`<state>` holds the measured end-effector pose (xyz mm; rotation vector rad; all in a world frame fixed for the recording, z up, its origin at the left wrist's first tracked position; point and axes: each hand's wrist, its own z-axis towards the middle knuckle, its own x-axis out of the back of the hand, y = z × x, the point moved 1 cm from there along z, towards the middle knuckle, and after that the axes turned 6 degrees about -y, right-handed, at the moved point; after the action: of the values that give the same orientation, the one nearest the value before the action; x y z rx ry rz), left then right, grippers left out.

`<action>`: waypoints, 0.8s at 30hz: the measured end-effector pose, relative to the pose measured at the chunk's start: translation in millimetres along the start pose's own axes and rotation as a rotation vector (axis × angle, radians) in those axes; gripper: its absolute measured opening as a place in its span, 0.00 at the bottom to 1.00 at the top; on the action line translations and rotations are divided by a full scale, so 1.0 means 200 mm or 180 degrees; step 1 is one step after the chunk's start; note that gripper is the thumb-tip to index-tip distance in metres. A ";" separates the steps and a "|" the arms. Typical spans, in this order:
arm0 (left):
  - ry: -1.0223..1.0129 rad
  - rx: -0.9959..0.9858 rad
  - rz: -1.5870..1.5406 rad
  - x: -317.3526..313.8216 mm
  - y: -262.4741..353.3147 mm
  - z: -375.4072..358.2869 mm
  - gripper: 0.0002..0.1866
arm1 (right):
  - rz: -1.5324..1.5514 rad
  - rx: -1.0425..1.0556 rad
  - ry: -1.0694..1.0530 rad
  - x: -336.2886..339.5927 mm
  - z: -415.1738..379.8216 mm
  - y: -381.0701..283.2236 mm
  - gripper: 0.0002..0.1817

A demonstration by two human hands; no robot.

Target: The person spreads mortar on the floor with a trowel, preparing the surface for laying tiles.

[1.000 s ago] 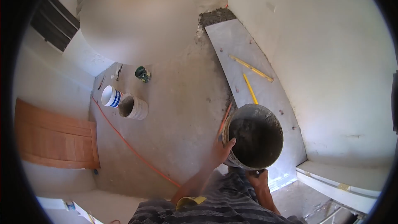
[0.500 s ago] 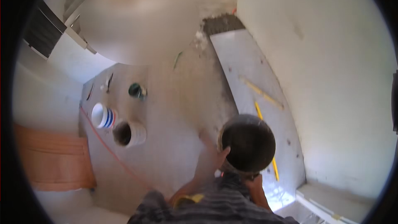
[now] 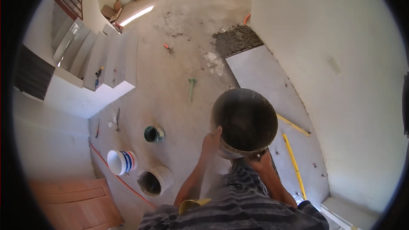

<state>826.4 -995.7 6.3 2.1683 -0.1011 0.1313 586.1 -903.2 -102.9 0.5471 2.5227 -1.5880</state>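
A large bucket [image 3: 245, 117] with a dark, grimy inside is held up in front of my body, its mouth facing up toward me. My left hand [image 3: 211, 141] grips its left side, the thumb over the rim. Beneath the near right edge, my right hand [image 3: 261, 162] is closed on the bucket's lower part; its fingers are partly hidden. What lies at the bottom of the bucket is too dark to make out.
Large grey tiles [image 3: 255, 66] lie along the right wall, bordered by wet mortar [image 3: 238, 39]. Two yellow bars [image 3: 294, 166] rest on them. At left stand a white bucket [image 3: 121, 162], a stained bucket [image 3: 164, 181] and a green pot [image 3: 155, 134]. A green tool [image 3: 191, 89] lies ahead.
Both hands have carried the bucket upward and slightly left in view, keeping their hold. The camera view has shifted, and the large pale blur at upper left is gone.
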 end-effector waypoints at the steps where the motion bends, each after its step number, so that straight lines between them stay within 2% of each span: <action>1: 0.0055 -0.0063 0.0100 0.08 -0.09 0.13 0.32 | -0.0506 0.0329 -0.0052 -0.13 0.08 -0.03 0.14; 2: 0.0088 -0.0221 0.0228 0.17 -0.11 0.35 0.31 | 0.0211 0.0191 -0.0314 -0.27 0.30 -0.11 0.14; 3: 0.0051 -0.0126 0.0173 0.24 -0.04 0.52 0.32 | 0.0919 0.0002 -0.0529 -0.40 0.53 -0.16 0.15; 4: 0.0015 -0.0031 0.0118 0.31 0.07 0.68 0.32 | 0.2802 -0.0846 -0.0904 -0.45 0.65 -0.18 0.15; 5: 0.0048 0.0380 -0.0181 0.39 0.12 0.74 0.32 | 0.1828 -0.0660 -0.1124 -0.51 0.76 -0.20 0.15; 7: 0.0158 0.0746 -0.0444 0.52 0.33 0.97 0.37 | -0.0247 -0.0197 -0.1383 -0.71 0.96 -0.36 0.16; 9: 0.0273 0.0885 -0.0292 0.65 0.47 1.17 0.46 | -0.0138 -0.0007 -0.1576 -0.81 1.23 -0.29 0.17; 11: 0.0318 0.0906 -0.0346 0.75 0.56 1.48 0.45 | -0.0285 0.0216 -0.1632 -0.95 1.54 -0.31 0.17; 14: 0.0146 0.0771 -0.0561 0.97 0.74 1.90 0.41 | 0.0189 0.0016 -0.1121 -1.24 1.84 -0.26 0.17; 16: -0.0004 0.0590 -0.0760 1.13 0.95 2.15 0.39 | 0.0293 0.0024 -0.0646 -1.41 2.22 -0.28 0.17; 17: -0.0095 0.0483 -0.0829 1.21 1.09 2.25 0.39 | 0.0200 0.0055 -0.0310 -1.50 2.30 -0.20 0.16; 19: -0.0302 0.0246 -0.0978 1.34 1.37 2.48 0.37 | 0.0830 0.0076 -0.0043 -1.74 2.77 -0.36 0.16; 20: -0.0407 0.0177 -0.1017 1.40 1.52 2.56 0.36 | 0.1544 -0.0212 -0.0066 -1.84 2.86 -0.45 0.16; 24: -0.0822 0.0015 -0.0948 1.42 2.13 2.92 0.36 | 0.2603 -0.0566 0.0090 -2.19 3.14 -1.00 0.14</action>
<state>1089.3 -1725.0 63.0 2.1691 0.0758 -0.3195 860.7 -1645.1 -90.5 1.3446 1.9847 -1.0327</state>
